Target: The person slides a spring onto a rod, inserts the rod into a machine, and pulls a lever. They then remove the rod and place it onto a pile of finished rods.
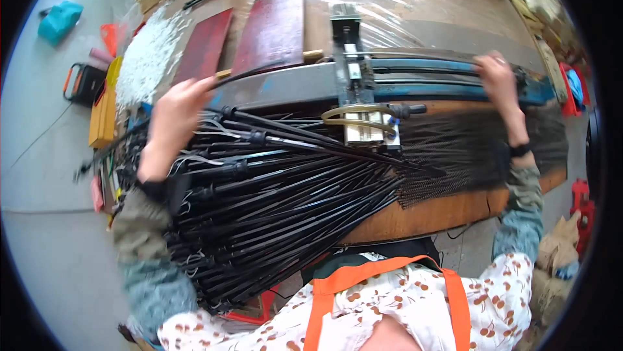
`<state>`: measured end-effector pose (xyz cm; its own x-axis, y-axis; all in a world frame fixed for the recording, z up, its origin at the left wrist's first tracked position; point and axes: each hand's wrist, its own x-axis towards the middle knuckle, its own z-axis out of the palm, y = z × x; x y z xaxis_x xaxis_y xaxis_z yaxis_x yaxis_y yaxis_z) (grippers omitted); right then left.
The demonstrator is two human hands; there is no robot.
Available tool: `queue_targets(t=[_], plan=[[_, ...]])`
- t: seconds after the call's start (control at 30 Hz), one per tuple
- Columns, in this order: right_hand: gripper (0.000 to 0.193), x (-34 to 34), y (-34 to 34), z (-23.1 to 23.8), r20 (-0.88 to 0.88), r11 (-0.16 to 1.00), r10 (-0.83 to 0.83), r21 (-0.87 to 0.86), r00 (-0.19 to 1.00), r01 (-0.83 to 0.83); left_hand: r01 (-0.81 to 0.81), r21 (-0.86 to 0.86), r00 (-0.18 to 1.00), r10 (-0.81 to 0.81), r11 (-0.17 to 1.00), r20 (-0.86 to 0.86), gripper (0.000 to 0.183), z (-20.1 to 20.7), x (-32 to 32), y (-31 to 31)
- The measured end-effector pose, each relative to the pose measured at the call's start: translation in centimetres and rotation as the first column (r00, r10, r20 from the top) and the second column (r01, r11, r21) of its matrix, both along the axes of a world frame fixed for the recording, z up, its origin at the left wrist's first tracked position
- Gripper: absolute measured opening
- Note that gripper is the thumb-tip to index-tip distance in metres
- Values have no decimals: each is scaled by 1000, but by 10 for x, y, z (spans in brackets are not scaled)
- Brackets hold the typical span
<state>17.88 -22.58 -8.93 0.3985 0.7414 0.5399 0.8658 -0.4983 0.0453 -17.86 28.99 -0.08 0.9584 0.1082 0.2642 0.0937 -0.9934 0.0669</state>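
A rod (254,71) is held by left fingers (198,87); for right fingers (488,63), can't tell. Dipped, it might be snagged by the near pile (266,203).

One left hand (176,114) and one right hand (498,84) make two. Two dark red boards (271,34), one metal fixture (354,75), one teal bundle (60,22), one heap of white pieces (148,62) and two orange straps (457,305) can be counted. The black rods (272,211) are many, overlapping too closely for an exact count; the thin dark strands (448,150) are likewise many, too blurred to number.
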Motion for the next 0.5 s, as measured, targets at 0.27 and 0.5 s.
queue_targets(t=[0.27,0.5], plan=[[9,35,-77,-41,-85,994,-106,28,991,109,336,-95,940,-327,937,102,21,-76,133,-79],[23,21,-53,-42,-122,982,-159,82,980,169,229,-214,973,-220,950,67,26,-80,129,-84]])
